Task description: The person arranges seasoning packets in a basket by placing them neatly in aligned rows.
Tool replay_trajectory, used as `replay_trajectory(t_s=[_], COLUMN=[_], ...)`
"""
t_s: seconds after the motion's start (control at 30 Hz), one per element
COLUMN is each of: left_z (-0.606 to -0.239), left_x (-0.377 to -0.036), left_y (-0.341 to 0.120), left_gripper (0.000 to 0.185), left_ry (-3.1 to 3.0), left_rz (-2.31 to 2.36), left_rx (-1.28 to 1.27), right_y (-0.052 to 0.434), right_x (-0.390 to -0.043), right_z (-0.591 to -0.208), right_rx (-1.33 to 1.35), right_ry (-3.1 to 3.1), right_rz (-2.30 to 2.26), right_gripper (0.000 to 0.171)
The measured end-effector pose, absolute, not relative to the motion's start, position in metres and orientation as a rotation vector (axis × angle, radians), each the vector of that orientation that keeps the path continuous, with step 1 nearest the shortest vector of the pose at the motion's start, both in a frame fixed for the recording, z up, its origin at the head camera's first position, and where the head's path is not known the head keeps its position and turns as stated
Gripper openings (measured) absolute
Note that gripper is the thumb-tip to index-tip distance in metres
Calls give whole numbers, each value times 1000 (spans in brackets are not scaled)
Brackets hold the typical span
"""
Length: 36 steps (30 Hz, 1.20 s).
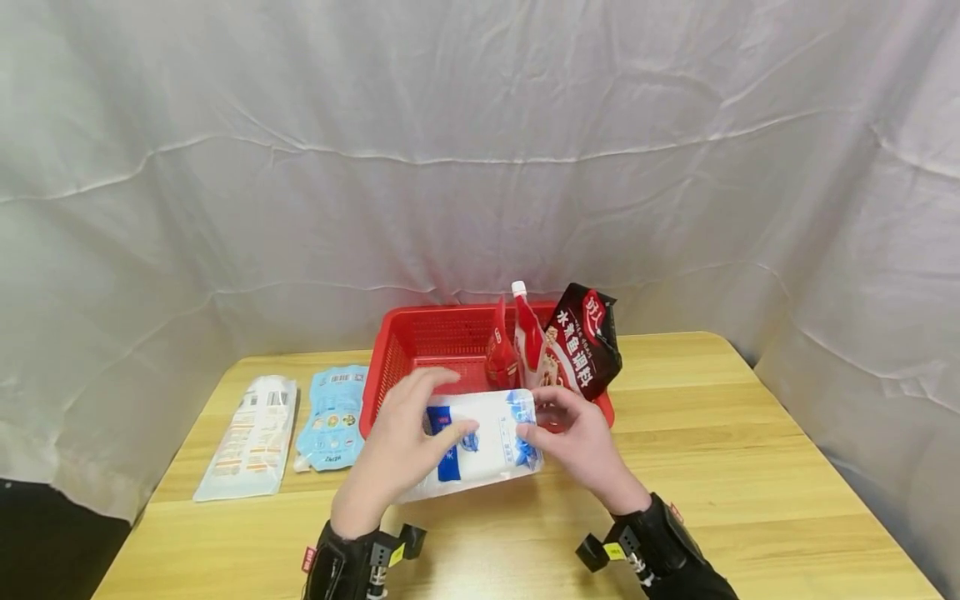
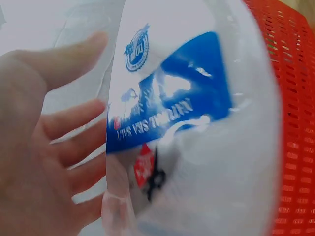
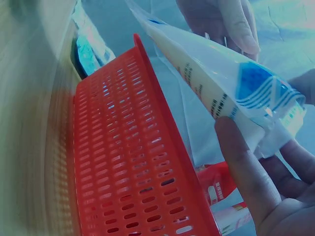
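Note:
My right hand (image 1: 581, 442) pinches the right end of a white and blue bag of sea salt (image 1: 489, 442), thumb in front and fingers behind. The bag is held up, tilted, at the near rim of the red basket (image 1: 431, 333). At the bag's left end is my left hand (image 1: 393, 446), its thumb and fingers apart. In the left wrist view, the left fingertips (image 2: 98, 105) meet the edge of the bag, while the thumb stands off it. Within the basket's right half stand a red packet (image 1: 501, 350), a red spouted pouch (image 1: 530, 342) and a black seasoning packet (image 1: 583, 342).
Left of the basket lie a light-blue spouted pouch (image 1: 333, 421) and a white printed pouch (image 1: 251, 437) on the wooden table (image 1: 720, 467). A grey-white cloth (image 1: 480, 167) hangs behind the table and along its sides.

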<state>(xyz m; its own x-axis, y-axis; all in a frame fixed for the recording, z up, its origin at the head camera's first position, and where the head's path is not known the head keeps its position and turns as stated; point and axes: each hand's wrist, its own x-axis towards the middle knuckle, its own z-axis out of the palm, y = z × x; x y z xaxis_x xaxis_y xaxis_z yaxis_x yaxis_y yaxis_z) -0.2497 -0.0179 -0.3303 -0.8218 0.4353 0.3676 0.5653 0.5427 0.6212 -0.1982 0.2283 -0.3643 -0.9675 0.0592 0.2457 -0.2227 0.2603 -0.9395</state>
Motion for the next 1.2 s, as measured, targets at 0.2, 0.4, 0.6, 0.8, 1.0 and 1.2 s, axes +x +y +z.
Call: replay_trajectory(t_s=[0.2, 0.4, 0.6, 0.8, 1.0, 1.2], left_z=[-331, -330, -331, -330, -331, -334], left_x=[-254, -256, -256, -261, -259, -259], left_y=[-22, -21, -24, -24, -18, -14], left_gripper=[64, 62, 64, 47, 41, 43], left_ry=[-2404, -2316, -2324, -2228, -2162, -2132], left_rz=[-1244, -1442, -1765, -2115, -2343, -2370], left_rx=[-723, -484, -280, -222, -132, -114], right_y=[230, 229, 229, 228, 226, 226], right_x=[-198, -195, -192, -191, -192, -193], right_z=[-360, -353, -348, -348, -351, -354], right_rx=[72, -33, -67, 5, 23, 21], right_ry=[-2170, -2027, -1927, -1800, -1763, -1777], right_rz=[1867, 1989, 2049, 2089, 2104, 2117], right_gripper=[40, 39, 35, 27, 27, 25])
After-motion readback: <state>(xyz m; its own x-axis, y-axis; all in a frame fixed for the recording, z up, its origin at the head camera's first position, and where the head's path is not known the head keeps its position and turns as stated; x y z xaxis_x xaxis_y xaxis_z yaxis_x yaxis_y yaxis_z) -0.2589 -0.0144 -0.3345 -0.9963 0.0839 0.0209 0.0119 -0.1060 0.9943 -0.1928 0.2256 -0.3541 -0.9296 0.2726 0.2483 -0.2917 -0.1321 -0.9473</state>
